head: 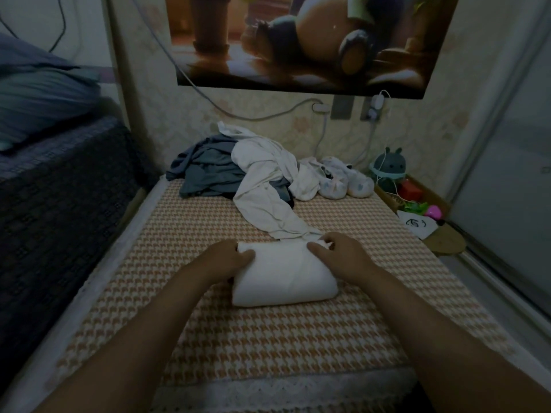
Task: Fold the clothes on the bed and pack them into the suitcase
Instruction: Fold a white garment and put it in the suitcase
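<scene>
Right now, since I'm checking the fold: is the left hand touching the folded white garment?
Touching. Head view shows the left hand holding the folded white garment at its left end.

Dim light throughout. A large poster (298, 40) is hung on the patterned wall (268, 114), chargers (376, 105) are plugged in beneath, and a dark checked cover (59, 189) is spread at left.

white garment (284, 272) folded into compact bundle, mid-bed (268, 338); unfolded grey and white clothes pile (238, 174) at far end.
</scene>
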`<state>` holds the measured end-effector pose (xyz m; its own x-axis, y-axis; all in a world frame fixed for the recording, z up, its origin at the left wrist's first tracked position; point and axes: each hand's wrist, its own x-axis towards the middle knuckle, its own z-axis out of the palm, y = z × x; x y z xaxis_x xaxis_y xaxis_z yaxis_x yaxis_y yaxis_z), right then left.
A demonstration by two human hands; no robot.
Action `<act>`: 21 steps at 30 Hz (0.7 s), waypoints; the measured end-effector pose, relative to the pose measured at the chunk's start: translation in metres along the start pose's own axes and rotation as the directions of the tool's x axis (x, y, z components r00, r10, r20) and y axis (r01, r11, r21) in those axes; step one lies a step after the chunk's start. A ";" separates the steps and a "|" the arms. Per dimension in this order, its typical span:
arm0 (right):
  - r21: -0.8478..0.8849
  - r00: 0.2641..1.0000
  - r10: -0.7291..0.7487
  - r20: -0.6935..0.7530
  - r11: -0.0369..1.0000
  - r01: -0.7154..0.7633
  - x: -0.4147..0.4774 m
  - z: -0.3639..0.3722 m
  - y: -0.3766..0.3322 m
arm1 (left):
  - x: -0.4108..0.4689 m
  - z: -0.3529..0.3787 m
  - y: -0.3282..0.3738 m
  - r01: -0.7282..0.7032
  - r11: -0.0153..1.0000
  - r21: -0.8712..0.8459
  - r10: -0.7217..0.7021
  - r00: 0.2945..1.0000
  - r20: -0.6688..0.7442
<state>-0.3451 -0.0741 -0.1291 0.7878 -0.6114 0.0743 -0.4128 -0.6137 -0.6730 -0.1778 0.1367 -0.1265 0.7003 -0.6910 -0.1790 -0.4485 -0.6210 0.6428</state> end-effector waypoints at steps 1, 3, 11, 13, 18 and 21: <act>-0.017 0.999 -0.007 -0.032 1.000 0.007 0.003 0.007 0.001 | 0.006 0.002 -0.001 0.043 0.995 0.085 -0.041 0.999 -0.024; -0.104 0.998 -0.024 -0.061 0.994 0.018 0.009 0.019 0.003 | 0.011 0.006 0.000 0.012 0.966 0.257 0.027 0.989 -0.145; -0.449 0.827 -0.545 -0.141 0.779 0.437 0.026 0.043 0.000 | 0.006 0.058 0.015 -0.382 0.752 0.538 0.499 0.863 -0.084; -0.347 0.868 -0.494 0.050 0.806 0.479 0.020 0.050 0.002 | 0.004 0.063 0.011 -0.369 0.741 0.562 0.508 0.854 -0.110; -0.308 0.928 -0.243 0.281 0.893 0.327 0.020 0.053 0.015 | 0.001 0.068 0.002 -0.255 0.860 0.442 0.326 0.941 -0.091; -0.293 0.929 -0.188 0.319 0.913 0.285 0.024 0.052 0.015 | -0.007 0.062 0.000 -0.160 0.933 0.322 0.187 0.981 -0.053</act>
<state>-0.3086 -0.0716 -0.1760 0.9551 -0.2936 -0.0390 -0.2861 -0.8806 -0.3777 -0.2170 0.1181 -0.1711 0.6326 -0.7743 -0.0160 -0.7097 -0.5878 0.3883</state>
